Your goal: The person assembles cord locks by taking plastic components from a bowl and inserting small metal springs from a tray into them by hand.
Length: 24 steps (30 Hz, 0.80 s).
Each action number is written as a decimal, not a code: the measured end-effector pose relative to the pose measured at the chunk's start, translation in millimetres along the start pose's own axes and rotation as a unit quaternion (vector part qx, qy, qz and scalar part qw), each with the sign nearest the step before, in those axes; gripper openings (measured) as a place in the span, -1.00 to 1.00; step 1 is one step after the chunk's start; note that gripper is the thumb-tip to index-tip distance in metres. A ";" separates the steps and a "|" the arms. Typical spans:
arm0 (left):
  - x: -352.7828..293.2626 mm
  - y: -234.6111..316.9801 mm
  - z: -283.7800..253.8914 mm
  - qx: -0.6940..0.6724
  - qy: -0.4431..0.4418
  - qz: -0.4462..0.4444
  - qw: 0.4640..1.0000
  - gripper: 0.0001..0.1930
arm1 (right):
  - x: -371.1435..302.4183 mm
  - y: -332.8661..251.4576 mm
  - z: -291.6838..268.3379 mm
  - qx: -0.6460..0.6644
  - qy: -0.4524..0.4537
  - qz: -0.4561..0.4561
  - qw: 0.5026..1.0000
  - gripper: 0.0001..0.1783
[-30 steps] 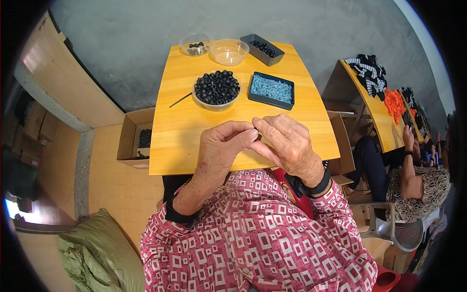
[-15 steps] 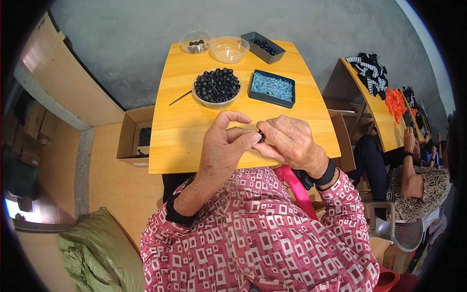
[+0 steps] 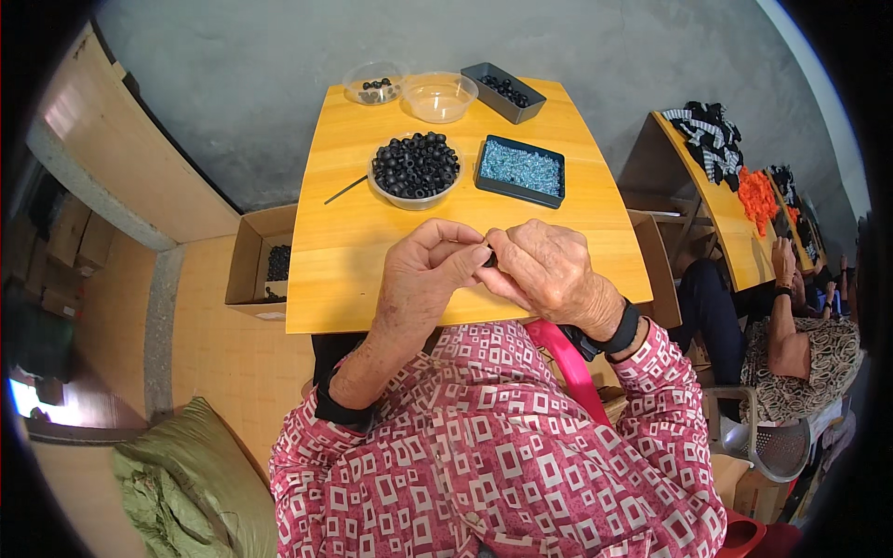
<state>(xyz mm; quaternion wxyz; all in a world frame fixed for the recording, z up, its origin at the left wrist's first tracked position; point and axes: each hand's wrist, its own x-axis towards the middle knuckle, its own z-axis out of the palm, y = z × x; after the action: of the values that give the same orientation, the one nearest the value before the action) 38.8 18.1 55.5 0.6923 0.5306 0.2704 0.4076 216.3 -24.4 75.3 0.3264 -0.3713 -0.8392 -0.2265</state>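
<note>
Above the near part of the table, my left hand [image 3: 423, 272] and my right hand [image 3: 549, 268] meet at the fingertips. Between them is a small black bead [image 3: 489, 259], pinched from both sides and partly hidden by the fingers. Beyond my hands stands a round clear bowl [image 3: 414, 202] heaped with black beads [image 3: 416, 166]. To its right lies a dark rectangular tray [image 3: 521, 194] of small pale-blue glassy beads [image 3: 521, 166]. A thin dark stick [image 3: 345, 190] rests left of the bowl.
Along the table's far edge stand a clear bowl [image 3: 358, 94] with a few black beads, another clear bowl [image 3: 438, 119], and a grey tray [image 3: 527, 113] of black beads. A cardboard box [image 3: 244, 270] is left of the table. At right, another person [image 3: 800, 358] sits by a second table [image 3: 707, 209].
My left index finger has curled down from its raised position toward the bead. Both hands still meet around the bead, slightly shifted left.
</note>
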 end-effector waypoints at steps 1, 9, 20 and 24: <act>1.0 1.2 0.1 -0.005 -0.006 -0.009 1.000 -0.79 | 0.5 1.2 -0.1 -0.004 -0.004 0.001 1.000 -0.68; 1.4 0.1 -5.1 0.054 0.003 -0.026 0.998 -0.79 | 6.2 5.7 3.0 -0.009 -0.011 -0.032 0.999 -0.73; 3.6 -11.8 -5.0 -0.093 0.020 -0.106 0.990 -0.77 | 1.0 -0.7 13.6 0.020 -0.043 -0.023 0.999 -0.78; 12.1 -33.9 -12.0 -0.079 0.055 -0.115 0.989 -0.75 | -18.9 6.4 40.3 0.085 -0.062 0.052 0.993 -0.79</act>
<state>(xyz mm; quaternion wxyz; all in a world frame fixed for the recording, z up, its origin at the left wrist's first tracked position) 44.9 31.0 20.3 0.7582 0.4164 0.3348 0.3736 215.6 -4.3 35.1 0.3157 -0.3986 -0.8536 -0.1133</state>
